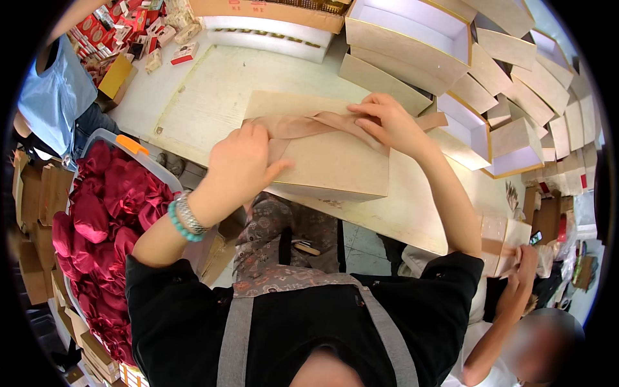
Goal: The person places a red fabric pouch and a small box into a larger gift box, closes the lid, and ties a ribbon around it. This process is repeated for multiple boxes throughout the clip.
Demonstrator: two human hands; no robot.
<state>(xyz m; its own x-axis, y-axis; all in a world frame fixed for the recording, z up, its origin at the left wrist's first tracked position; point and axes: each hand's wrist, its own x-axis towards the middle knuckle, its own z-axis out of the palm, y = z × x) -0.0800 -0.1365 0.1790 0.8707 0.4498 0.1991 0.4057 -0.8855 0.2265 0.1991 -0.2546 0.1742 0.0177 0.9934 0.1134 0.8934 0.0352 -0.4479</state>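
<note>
A cream cardboard gift box [333, 167] with a thin gold edge lies before me on the white table. A wide beige satin ribbon [300, 126] runs across its top, twisted near the middle, with one end sticking out to the right past my forearm. My left hand [242, 155] presses on the ribbon at the box's left edge, thumb apart from the fingers. My right hand [382, 121] pinches the ribbon near the box's right side between thumb and fingers. A silver watch and a turquoise bead bracelet are on my left wrist.
Cream gift boxes [411, 58] are stacked at the right. A white foam block [266, 41] stands at the back, by small red packets [184, 53]. A plastic tub [159, 169] holds dark red satin bags [116, 184] at the left. Other people are at left and lower right.
</note>
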